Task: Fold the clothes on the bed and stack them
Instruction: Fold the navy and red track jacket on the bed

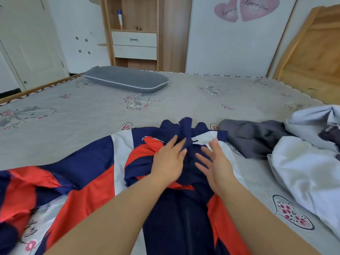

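While both hands work at the middle of the near edge, the bed (92, 115) carries its load unevenly, and that is where the risk begins. A navy, red and white jacket (95, 181) lies spread from the near left corner to the centre of the near edge, one sleeve trailing toward the left edge; judged from its slick look, the fabric is likely to slide on the sheet, so a fold pressed on one side may pull the other side out of line. A pale blue-white garment (303, 172) is heaped unfolded at the right edge, and a dark grey garment (257, 138) lies crumpled just beside the jacket's collar; either could be caught under a fold swung to the right, which would spoil the stack. No folded pile is visible, so the task appears to be at an early stage. A grey pillow (127, 80) rests near the far edge, well apart from the work. The left hand (169, 161) lies flat on bunched red and navy cloth below the collar, fingers straight, gripping nothing. The right hand (215, 162) is spread with straight fingers at the navy front panel; whether it touches the cloth cannot be told. With neither hand holding an edge, the bunched chest may set as a crease.
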